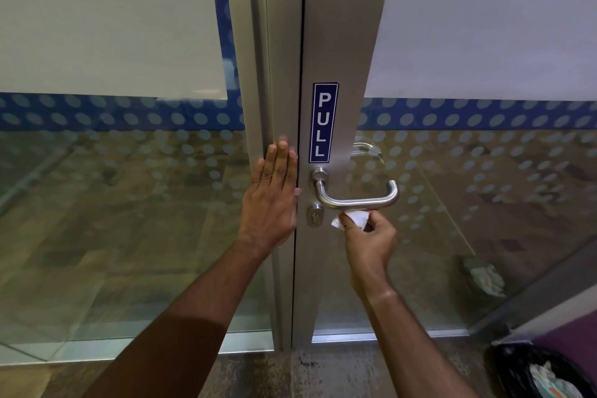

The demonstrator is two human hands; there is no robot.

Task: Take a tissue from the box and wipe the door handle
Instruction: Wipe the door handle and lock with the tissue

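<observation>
Pressing flat against the metal door frame (280, 81), the left hand (270, 200) is lying open, fingers together and pointing up, palm on the frame just left of the dark gap between frame and door. The right hand (368, 242) is pinching a small folded white tissue (353, 218) between thumb and fingers, closed around it, knuckles facing the camera. The tissue is sitting just under the horizontal bar of the door handle (355, 200), touching or nearly touching its underside; cannot tell which. The handle is a brushed steel lever, looping from a round mount on the door stile out to the right and back. A key cylinder (315, 216) is sitting below the mount, just left of the tissue. A blue PULL sign (324, 123) is running vertically above the handle. Glass panels (113, 203) with a blue dotted band are flanking the stile on both sides. A black bin bag (529, 371) with white scraps is showing at bottom right. The tissue box is not showing in view.
</observation>
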